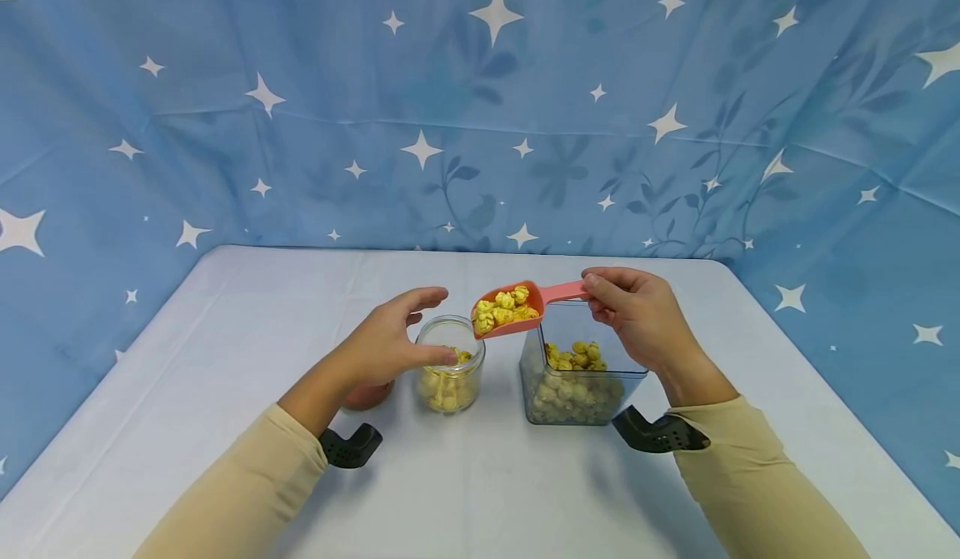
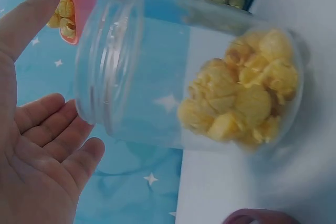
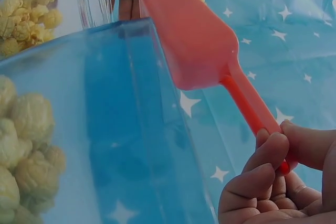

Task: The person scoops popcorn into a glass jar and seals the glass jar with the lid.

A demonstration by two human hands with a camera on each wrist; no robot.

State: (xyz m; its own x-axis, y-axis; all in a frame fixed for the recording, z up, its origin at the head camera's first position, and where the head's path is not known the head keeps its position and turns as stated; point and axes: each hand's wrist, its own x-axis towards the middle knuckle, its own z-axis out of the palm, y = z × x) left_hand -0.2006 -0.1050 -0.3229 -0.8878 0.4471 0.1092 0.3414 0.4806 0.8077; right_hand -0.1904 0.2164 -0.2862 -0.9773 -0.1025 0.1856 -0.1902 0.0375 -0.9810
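Nearest to my view, at the lower edge of the head picture, are two beige sleeves and two black wrist mounts, one on each arm. Above them the white surface (image 1: 480, 492) is wide and bare in the lower middle of the frame, also at the far left and far right; it ends at the starred blue cloth (image 1: 480, 109) across the upper half.

I count two clear containers, one scoop and one small reddish thing. The round jar (image 1: 450, 365) stands just left of center, with yellow popcorn at its bottom. The square container (image 1: 581, 376) stands just right of center, close beside the jar but apart from it, about half full of popcorn. The reddish thing (image 1: 367, 396), partly hidden under the left wrist, lies left of the jar; I cannot tell what it is.

My left hand (image 1: 390, 342) is released, fingers nearly straight: in the head view its fingertips reach the jar's rim, while the left wrist view shows the palm open beside the neck, so whether it truly touches I cannot tell. My right hand (image 1: 637, 313) has a clenched grip on the end of the handle of the pink scoop (image 1: 517, 309), thumb and curled fingers pinching it. The scoop, loaded with popcorn, hangs in the air, its mouth just above and right of the jar's opening.
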